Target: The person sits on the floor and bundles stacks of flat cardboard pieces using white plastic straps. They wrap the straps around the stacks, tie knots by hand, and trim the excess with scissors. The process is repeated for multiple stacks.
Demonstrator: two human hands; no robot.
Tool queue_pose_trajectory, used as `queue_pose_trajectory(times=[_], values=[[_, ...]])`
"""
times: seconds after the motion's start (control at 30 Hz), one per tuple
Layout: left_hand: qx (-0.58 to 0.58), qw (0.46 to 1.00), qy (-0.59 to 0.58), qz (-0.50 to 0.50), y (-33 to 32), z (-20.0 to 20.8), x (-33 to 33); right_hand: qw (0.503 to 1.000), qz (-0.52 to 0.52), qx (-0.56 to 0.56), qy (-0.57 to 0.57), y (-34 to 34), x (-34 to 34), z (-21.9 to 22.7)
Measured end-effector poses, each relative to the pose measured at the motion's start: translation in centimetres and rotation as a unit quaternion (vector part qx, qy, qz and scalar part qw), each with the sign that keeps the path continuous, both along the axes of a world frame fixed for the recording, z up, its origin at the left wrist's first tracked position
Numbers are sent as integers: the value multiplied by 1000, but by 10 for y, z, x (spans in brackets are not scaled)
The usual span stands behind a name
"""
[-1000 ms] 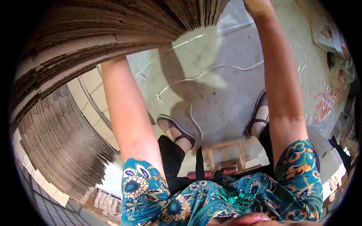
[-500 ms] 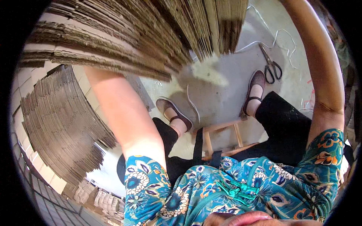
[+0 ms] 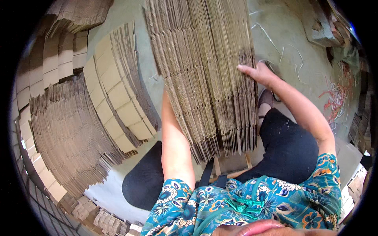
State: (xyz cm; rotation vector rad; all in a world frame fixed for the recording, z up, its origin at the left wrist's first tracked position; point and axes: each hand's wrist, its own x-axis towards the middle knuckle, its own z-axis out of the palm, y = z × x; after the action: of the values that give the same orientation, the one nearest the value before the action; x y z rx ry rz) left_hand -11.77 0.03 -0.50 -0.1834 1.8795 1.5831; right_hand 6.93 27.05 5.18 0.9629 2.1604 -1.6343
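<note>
A thick stack of flattened cardboard pieces stands edge-on in front of me, its slotted edges toward me and its near end above my lap. My right hand is closed on the stack's right side, thumb lying over the near face and fingers behind. On the other side, my left forearm reaches up behind the stack. That hand is hidden by the cardboard, so its fingers do not show.
At my left lie a fanned row of cardboard and a tan bundle. More cardboard is piled at the far left. White strings and a red-and-white string tangle lie on the floor. A wooden stool is partly visible between my legs.
The stack has swung from the upper left to an upright place in front of me. My right hand has come into view on its side. A tan bundle now shows at left.
</note>
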Motion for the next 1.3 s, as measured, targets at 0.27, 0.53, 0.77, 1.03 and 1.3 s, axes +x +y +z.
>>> queue_pose_trajectory(times=[0.27,0.53,0.77,1.03,1.3], values=[[106,982,-146,60,-2,-19,24,988,63,125,-65,-8,24,-28],[-117,973,176,-96,1,27,72,976,18,211,-44,-5,27,-28],[-105,983,112,-103,-16,28,60,941,-68,302,136,60,-25,7],[-99,988,89,-77,-30,22,63,905,37,398,147,131,-95,-10],[-109,988,66,-87,-33,19,62,871,22,453,190,149,-105,-26]])
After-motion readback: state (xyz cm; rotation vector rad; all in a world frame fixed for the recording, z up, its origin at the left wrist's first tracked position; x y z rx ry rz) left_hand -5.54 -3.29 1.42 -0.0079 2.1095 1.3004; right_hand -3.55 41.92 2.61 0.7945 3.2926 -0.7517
